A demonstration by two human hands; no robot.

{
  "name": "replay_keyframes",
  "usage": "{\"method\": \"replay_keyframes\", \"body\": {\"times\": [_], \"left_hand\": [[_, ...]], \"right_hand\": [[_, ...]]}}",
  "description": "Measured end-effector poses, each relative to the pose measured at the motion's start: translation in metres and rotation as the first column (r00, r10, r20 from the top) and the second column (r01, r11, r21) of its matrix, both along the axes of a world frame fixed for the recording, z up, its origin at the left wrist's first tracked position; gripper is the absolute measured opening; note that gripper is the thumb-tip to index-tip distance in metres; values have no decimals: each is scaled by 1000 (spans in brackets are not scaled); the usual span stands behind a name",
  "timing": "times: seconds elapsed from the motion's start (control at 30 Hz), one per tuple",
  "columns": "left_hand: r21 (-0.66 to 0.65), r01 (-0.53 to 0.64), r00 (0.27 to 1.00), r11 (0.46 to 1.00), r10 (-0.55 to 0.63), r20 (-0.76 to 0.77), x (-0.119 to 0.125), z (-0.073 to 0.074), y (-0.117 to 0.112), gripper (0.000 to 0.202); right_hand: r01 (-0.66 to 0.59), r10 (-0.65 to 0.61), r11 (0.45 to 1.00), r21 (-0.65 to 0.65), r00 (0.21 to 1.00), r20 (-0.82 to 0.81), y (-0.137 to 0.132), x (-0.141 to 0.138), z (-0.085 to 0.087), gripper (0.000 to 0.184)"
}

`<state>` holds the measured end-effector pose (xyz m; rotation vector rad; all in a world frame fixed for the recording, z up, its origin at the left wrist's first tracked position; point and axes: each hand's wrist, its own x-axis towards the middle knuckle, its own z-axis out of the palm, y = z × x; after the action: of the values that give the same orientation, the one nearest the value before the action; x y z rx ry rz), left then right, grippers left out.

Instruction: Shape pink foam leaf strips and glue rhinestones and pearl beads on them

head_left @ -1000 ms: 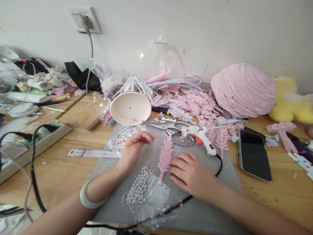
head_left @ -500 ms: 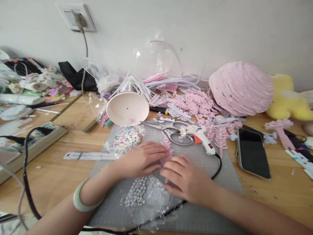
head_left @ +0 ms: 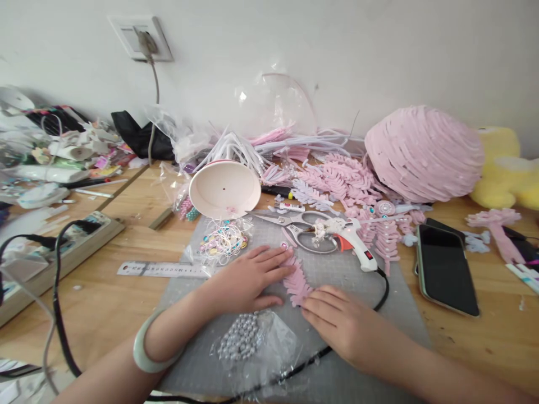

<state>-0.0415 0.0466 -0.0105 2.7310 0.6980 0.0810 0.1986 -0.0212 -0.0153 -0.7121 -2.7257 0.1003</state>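
Pink leaf [head_left: 297, 280] steadied just below centre

Beneath lies our grey mat [head_left: 337, 381]. Our left hand [head_left: 250, 280], fingers spread, rests on the leaf's upper part, seemingly steadying it; our right hand [head_left: 337, 317] meets the lower end, whether pinching we cannot tell. A glue gun [head_left: 357, 244] bounds the upper right, silver beads [head_left: 240, 336] the lower centre, leaving bare mat lower right.

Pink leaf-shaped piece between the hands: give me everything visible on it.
The pink leaf-shaped piece looks soft and fuzzy, like chenille, with a fringed edge of short lobes. A round, shiny pink gem sits at its far tip. It lies on the grey mat, slanting from the gem toward the right hand, which covers its near end; whether that hand pinches it is unclear. The left hand rests, fingers spread, over its left edge near the gem.
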Motion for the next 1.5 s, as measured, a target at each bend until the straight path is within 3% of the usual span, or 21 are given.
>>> {"method": "replay_keyframes", "body": {"times": [0.2, 0.33, 0.5, 0.63, 0.7, 0.73, 0.8, 0.87, 0.9, 1.03, 1.3, 1.5], "left_hand": [[-10, -53, 998, 999, 53, -28, 1, -1, -5, 61], [-16, -77, 997, 997, 77, 8, 3, -4, -10, 62], [-33, -77, 996, 996, 78, 37, 6, -4, -11, 62], [-12, -25, 990, 1000, 26, 138, 1, 12, -4, 45], [48, -122, 973, 991, 110, 200, -7, 23, 2, 33], [94, -235, 955, 967, 212, 209, -12, 27, 4, 25], [213, -527, 849, 823, 495, 185, -22, 33, 10, 25], [252, -699, 708, 669, 695, 120, -33, 33, 17, 36], [216, -747, 652, 629, 757, 47, -39, 32, 20, 35], [109, -796, 595, 595, 803, -38, -58, 32, 35, 9], [-94, -802, 593, 590, 805, 4, -71, 40, 48, 8], [-169, -806, 570, 567, 821, 36, -73, 36, 49, 6]], "right_hand": [[160, -157, 985, 65, 987, -46, -29, -1, -15, 26], [153, -152, 983, 104, 988, -23, -32, -3, -17, 23], [149, -152, 985, -85, 988, -22, -18, -2, 4, 20], [176, -183, 937, -303, 983, 6, 8, -19, 30, 19], [215, -225, 937, -276, 974, -5, 24, -37, 36, 22], [224, -230, 950, -216, 973, -2, 32, -48, 36, 21], [208, -200, 970, -128, 977, 76, 50, -72, 31, 20], [188, -174, 976, -112, 977, 127, 66, -94, 23, 18], [177, -159, 976, -126, 976, 147, 74, -104, 20, 17], [151, -132, 981, -125, 981, 143, 94, -133, 15, 19], [40, -24, 990, -137, 993, 118, 116, -167, 12, 23], [60, -29, 978, -198, 988, 155, 126, -184, 3, 29]]}}
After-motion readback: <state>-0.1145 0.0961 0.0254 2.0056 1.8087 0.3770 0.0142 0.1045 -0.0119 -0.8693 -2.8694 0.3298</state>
